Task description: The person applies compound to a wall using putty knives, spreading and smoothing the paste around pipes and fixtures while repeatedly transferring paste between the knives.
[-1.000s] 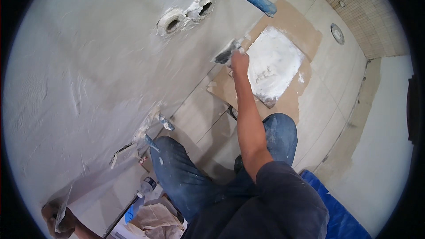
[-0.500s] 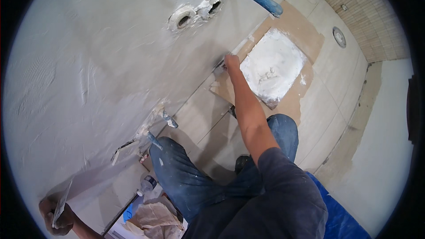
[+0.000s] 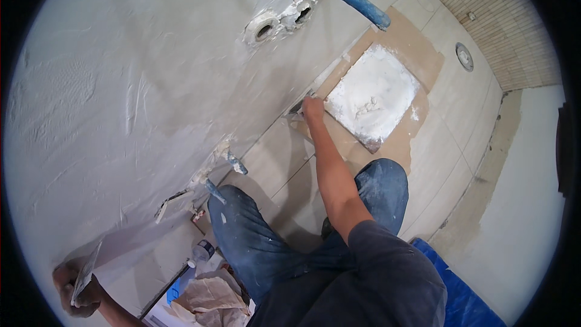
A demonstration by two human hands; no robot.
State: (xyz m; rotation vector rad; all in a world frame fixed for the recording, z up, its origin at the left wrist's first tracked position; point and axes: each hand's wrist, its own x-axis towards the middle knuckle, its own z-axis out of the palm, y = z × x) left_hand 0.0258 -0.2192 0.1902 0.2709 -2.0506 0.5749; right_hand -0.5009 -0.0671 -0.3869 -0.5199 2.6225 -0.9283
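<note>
My right hand (image 3: 312,109) is closed round a putty knife (image 3: 296,108), its dark blade lying at the foot of the plastered wall (image 3: 181,85), mostly hidden by the fingers. Just to the right of that hand, a square board (image 3: 374,100) heaped with white plaster lies on brown paper (image 3: 417,36). At the lower left, my left hand (image 3: 75,297) grips a flat, wide-bladed filling knife (image 3: 86,275), seen nearly edge-on and smeared with plaster. The left hand is close to the wall, with the blade standing out from the fingers.
A blue pipe (image 3: 360,5) juts from the wall beside two round openings (image 3: 262,31). Shorter blue stubs (image 3: 236,162) stick out lower down. Near my knees are a plastic bottle (image 3: 203,251) and crumpled paper (image 3: 209,300). A round drain (image 3: 464,57) sits in the tiled floor.
My right hand has slid a little toward me along the wall's foot with the putty knife. The left hand has barely moved, and the view has shifted slightly.
</note>
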